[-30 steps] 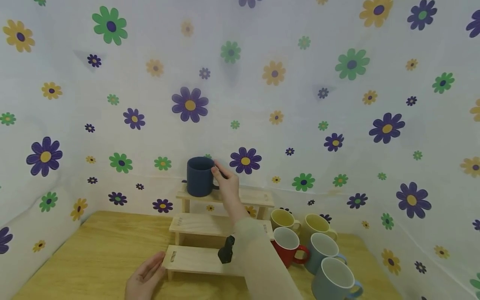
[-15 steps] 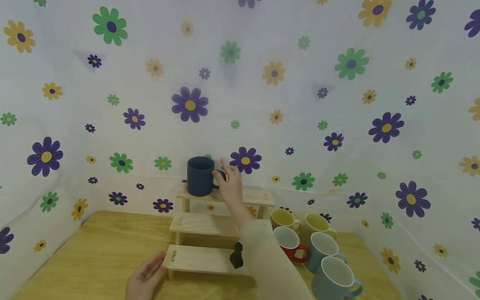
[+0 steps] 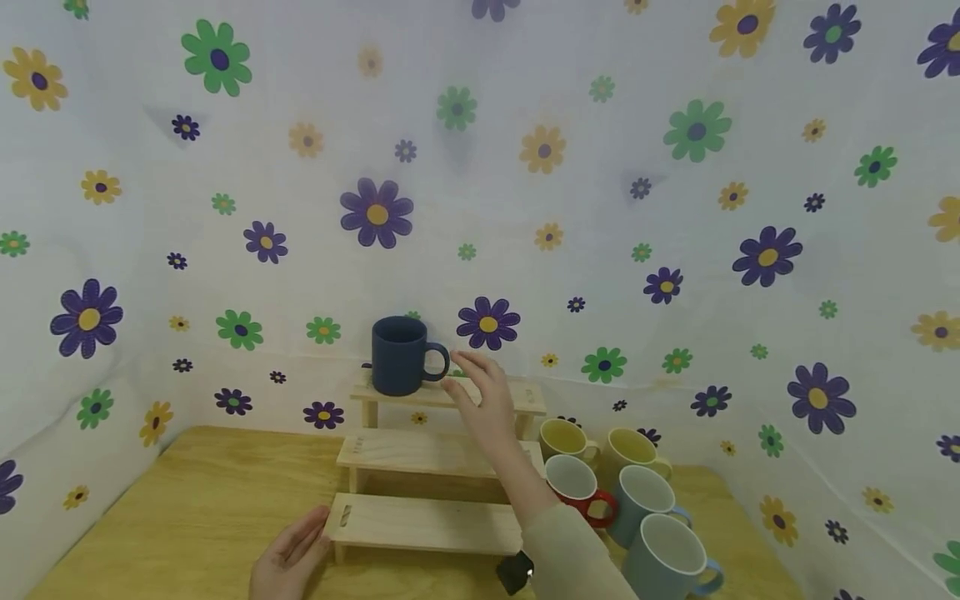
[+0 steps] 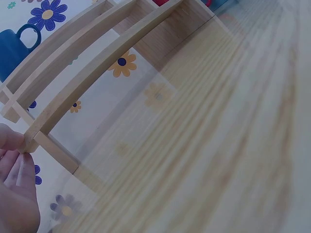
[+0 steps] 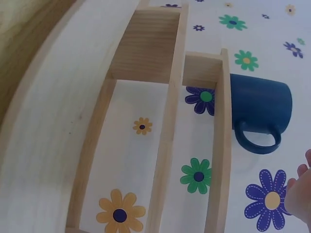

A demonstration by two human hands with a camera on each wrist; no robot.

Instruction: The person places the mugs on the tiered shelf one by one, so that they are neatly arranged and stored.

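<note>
A dark blue mug [image 3: 398, 356] stands upright on the top step of a three-tier wooden display stand [image 3: 427, 521], its handle facing right. My right hand [image 3: 487, 400] is just right of that handle, apart from it, with fingers loosely extended and nothing between them. The right wrist view shows the blue mug [image 5: 260, 104] and only part of my right hand [image 5: 301, 194] at the edge. My left hand [image 3: 291, 554] is at the left end of the lowest step. In the left wrist view, the thumb and fingers of my left hand [image 4: 17, 194] pinch that step's corner.
Right of the stand several mugs are grouped on the wooden table [image 3: 225, 500]: two yellow mugs [image 3: 562, 437], a red mug [image 3: 572, 477] and two light blue mugs [image 3: 663, 558]. A flower-printed cloth [image 3: 525, 208] hangs behind and along the sides.
My right hand has let go of the blue mug's handle and drawn back to the right and down. The mug stays on the top step. My left hand keeps its place.
</note>
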